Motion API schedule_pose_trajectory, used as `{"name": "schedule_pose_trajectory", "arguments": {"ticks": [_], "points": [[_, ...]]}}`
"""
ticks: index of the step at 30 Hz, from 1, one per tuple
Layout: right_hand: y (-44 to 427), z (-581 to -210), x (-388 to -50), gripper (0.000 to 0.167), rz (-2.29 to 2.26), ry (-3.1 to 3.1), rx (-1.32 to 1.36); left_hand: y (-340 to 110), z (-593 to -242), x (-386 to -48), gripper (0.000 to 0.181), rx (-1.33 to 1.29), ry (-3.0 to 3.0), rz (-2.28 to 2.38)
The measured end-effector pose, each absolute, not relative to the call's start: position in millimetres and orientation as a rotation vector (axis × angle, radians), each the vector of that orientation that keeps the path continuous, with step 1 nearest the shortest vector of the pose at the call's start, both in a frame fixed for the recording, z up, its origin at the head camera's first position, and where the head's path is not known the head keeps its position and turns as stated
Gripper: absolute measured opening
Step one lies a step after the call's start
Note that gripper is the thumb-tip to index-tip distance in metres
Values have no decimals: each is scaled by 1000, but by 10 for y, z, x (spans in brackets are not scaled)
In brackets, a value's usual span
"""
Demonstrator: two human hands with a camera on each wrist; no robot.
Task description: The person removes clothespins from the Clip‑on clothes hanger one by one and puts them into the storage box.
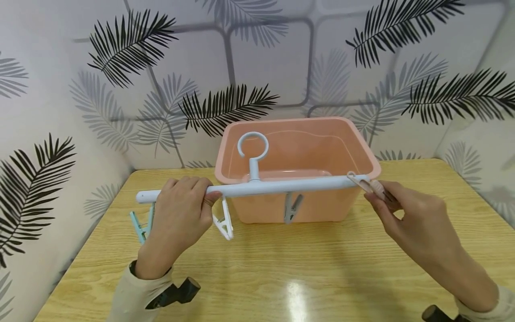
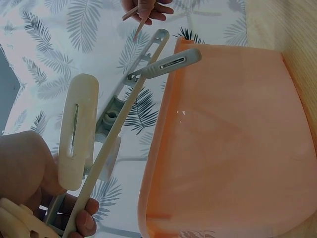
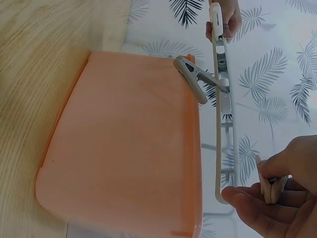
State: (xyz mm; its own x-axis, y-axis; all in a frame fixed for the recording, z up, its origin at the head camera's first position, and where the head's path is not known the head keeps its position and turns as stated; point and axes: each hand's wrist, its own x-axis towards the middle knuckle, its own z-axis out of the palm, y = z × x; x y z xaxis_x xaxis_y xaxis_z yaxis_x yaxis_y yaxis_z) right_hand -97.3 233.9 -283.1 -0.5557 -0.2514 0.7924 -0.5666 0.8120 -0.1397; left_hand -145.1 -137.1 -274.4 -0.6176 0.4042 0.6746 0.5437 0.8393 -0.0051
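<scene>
Table (image 1: 249,273), pink tub (image 1: 322,208) on it, and here's the hanger (image 1: 277,186), held up before the tub! Left hand (image 1: 179,214) grips its left part; right hand (image 1: 418,219) pinches a pale clip (image 1: 377,188) near its right end. Teal clip (image 1: 141,229), white clip (image 1: 226,224), grey clip (image 1: 288,211) hang below!

The left grip (image 1: 179,214) and right grip (image 1: 418,219) are bare to the wrist. The left sleeve (image 1: 130,295) is pale cream, lightly creased, with dark patches at its cuff edge; a black strap (image 1: 161,298) crosses it, bearing a stubby black knob (image 1: 183,290) with a flat brownish end. The right sleeve (image 1: 492,306) is cream too, a similar dark knob (image 1: 434,314) beside it, partly out of view.
</scene>
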Motion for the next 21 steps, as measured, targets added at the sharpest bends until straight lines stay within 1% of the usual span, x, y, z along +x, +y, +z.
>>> {"name": "schedule_pose_trajectory", "arguments": {"ticks": [10,13,16,17,20,21], "points": [[2350,-2806,-976,56,495,-2183,602,-1365,-2758,-1448,23,-705,-2323,-245],[2361,-2806,-978,45,482,-2184,605,-1363,-2768,-1452,22,-714,-2313,-246],[2371,-2805,-992,42,479,-2173,614,-1364,-2779,-1454,23,-722,-2302,-245],[2374,-2805,-998,42,478,-2169,617,-1364,-2783,-1454,22,-723,-2300,-244],[2380,-2796,-1013,51,482,-2160,627,-1364,-2787,-1454,23,-726,-2295,-242],[2383,-2793,-1014,50,481,-2160,628,-1364,-2789,-1454,23,-728,-2291,-242]]}}
